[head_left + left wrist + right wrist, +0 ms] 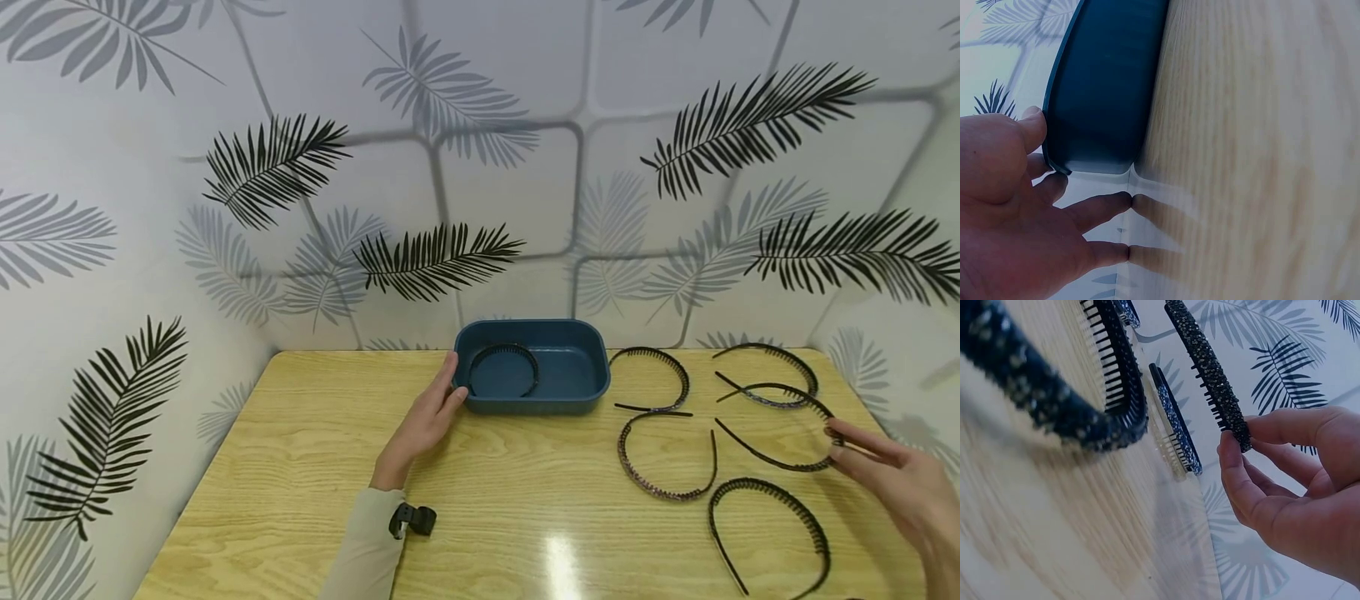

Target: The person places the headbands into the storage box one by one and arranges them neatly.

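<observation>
A blue oblong plastic bin [570, 407] stands near the wall, and one black toothed headband [536, 367] lies inside at its left end. My left hand [427, 417] holds the bin's left end, thumb and fingers at the near corner; in the left wrist view two lower fingertips reach the tabletop. Far to the right, my right hand [892, 475] pinches another headband [1210, 369] at its curved middle, between thumb and fingers. That band is dark and glittery with comb teeth along its inside, its two ends pointing left, raised above the table in the right wrist view.
Several more headbands lie on the wooden table [300, 467] right of the bin: one beside it [686, 385], one nearer [624, 458], one at the near right [816, 525] and one at the far right [813, 379]. A leaf-patterned wall [525, 192] borders the table's far edge.
</observation>
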Demonstrator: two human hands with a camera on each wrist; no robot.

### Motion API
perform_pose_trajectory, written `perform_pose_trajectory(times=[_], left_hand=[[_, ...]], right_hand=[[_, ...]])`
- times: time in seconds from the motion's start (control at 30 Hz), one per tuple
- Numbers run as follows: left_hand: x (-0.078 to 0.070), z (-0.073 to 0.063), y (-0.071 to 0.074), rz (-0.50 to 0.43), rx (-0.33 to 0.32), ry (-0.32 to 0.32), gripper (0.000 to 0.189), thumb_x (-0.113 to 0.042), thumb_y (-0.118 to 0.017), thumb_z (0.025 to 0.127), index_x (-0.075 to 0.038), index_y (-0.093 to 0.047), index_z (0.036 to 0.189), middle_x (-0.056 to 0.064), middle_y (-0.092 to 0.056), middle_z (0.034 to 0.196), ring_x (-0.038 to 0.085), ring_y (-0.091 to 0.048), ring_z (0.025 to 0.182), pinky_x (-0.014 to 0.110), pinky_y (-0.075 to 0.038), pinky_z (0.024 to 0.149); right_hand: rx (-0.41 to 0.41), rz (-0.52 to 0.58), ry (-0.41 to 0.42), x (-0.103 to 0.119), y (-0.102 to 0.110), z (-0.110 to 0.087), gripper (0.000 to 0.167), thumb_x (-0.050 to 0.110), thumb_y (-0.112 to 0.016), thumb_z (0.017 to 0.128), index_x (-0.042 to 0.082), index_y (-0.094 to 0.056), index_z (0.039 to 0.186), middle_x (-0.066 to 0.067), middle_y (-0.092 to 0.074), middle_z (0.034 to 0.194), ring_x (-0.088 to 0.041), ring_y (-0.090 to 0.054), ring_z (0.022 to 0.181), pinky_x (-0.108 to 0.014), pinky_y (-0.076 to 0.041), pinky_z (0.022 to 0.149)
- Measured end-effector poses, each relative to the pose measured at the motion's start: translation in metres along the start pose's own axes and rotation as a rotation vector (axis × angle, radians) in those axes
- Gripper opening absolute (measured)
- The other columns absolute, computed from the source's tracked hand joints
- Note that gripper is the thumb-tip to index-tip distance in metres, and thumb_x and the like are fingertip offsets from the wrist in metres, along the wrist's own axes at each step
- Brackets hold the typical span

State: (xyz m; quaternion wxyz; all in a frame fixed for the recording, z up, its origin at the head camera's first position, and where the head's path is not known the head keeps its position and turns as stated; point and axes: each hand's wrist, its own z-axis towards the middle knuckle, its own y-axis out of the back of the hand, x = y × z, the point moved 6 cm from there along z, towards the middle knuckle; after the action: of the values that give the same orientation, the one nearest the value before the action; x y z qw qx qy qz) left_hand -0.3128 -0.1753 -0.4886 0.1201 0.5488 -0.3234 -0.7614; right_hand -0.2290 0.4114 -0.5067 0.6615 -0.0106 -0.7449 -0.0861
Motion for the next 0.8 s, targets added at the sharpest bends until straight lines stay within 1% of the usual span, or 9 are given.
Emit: perform_pose_trajectory(times=[0.07, 0.2, 0.3, 0.37, 0.47, 0.57, 0.7, 0.8], left_hand=[[0.000, 0.000, 0.000, -0.001, 0.000, 0.001, 0.064, -0.021, -0.042, 0.113, -0.002, -0.008, 0.164, 0.011, -0.004, 0.171, 0.028, -0.007, 0.157, 0.049, -0.016, 0.124], [-0.001, 0.000, 0.000, -0.003, -0.003, 0.005, 0.064, -0.022, -0.042, 0.113, -0.002, -0.009, 0.164, 0.011, -0.005, 0.171, 0.028, -0.008, 0.157, 0.049, -0.016, 0.124], [-0.001, 0.000, 0.000, -0.002, -0.006, 0.004, 0.064, -0.021, -0.042, 0.113, -0.001, -0.009, 0.164, 0.012, -0.005, 0.171, 0.029, -0.008, 0.157, 0.050, -0.016, 0.124], [-0.001, 0.000, 0.000, -0.003, -0.008, 0.002, 0.064, -0.021, -0.042, 0.113, -0.001, -0.009, 0.164, 0.012, -0.005, 0.171, 0.029, -0.008, 0.157, 0.051, -0.016, 0.124], [0.000, 0.000, 0.000, -0.001, -0.005, 0.001, 0.064, -0.021, -0.042, 0.113, -0.001, -0.008, 0.164, 0.012, -0.004, 0.171, 0.029, -0.008, 0.157, 0.050, -0.016, 0.124], [0.000, 0.000, 0.000, 0.002, 0.001, 0.006, 0.064, -0.022, -0.042, 0.113, -0.002, -0.009, 0.164, 0.011, -0.004, 0.171, 0.028, -0.007, 0.157, 0.049, -0.015, 0.124], [0.000, 0.000, 0.000, 0.001, 0.000, 0.004, 0.064, -0.021, -0.042, 0.113, -0.002, -0.009, 0.164, 0.011, -0.004, 0.171, 0.028, -0.007, 0.157, 0.049, -0.016, 0.124], [0.000, 0.000, 0.000, 0.000, -0.003, 0.001, 0.064, -0.021, -0.042, 0.113, -0.001, -0.009, 0.164, 0.012, -0.005, 0.171, 0.029, -0.008, 0.157, 0.050, -0.016, 0.124]], right_hand=[[-0.002, 0.024, 0.002, 0.004, -0.003, 0.000, 0.033, 0.010, -0.071, 0.099, 0.037, -0.073, 0.117, 0.037, -0.061, 0.104, 0.014, -0.063, 0.086, -0.012, -0.054, 0.072], [0.000, 0.079, 0.024, 0.009, -0.009, -0.001, 0.031, 0.008, -0.071, 0.098, 0.032, -0.076, 0.116, 0.033, -0.064, 0.105, 0.012, -0.065, 0.088, -0.013, -0.054, 0.073], [-0.001, 0.134, 0.041, 0.013, -0.014, -0.002, 0.031, 0.004, -0.071, 0.097, 0.028, -0.078, 0.115, 0.030, -0.065, 0.105, 0.008, -0.067, 0.088, -0.014, -0.055, 0.075], [-0.001, 0.161, 0.049, 0.016, -0.017, -0.002, 0.032, 0.002, -0.071, 0.097, 0.029, -0.079, 0.112, 0.029, -0.065, 0.105, 0.006, -0.069, 0.087, -0.015, -0.056, 0.074], [0.007, 0.227, 0.050, 0.020, -0.022, -0.003, 0.034, -0.003, -0.071, 0.095, 0.026, -0.080, 0.110, 0.026, -0.069, 0.107, 0.001, -0.071, 0.086, -0.017, -0.057, 0.074], [0.010, 0.270, 0.046, 0.023, -0.027, -0.004, 0.034, -0.005, -0.072, 0.093, 0.025, -0.081, 0.107, 0.022, -0.072, 0.106, -0.002, -0.072, 0.085, -0.020, -0.058, 0.073], [0.016, 0.258, 0.039, 0.026, -0.032, -0.005, 0.033, -0.001, -0.075, 0.093, 0.026, -0.080, 0.111, 0.024, -0.071, 0.107, 0.000, -0.072, 0.087, -0.021, -0.058, 0.074], [0.033, 0.254, 0.047, 0.030, -0.036, -0.004, 0.034, -0.001, -0.074, 0.093, 0.025, -0.079, 0.114, 0.025, -0.069, 0.109, -0.001, -0.072, 0.088, -0.021, -0.058, 0.075]])
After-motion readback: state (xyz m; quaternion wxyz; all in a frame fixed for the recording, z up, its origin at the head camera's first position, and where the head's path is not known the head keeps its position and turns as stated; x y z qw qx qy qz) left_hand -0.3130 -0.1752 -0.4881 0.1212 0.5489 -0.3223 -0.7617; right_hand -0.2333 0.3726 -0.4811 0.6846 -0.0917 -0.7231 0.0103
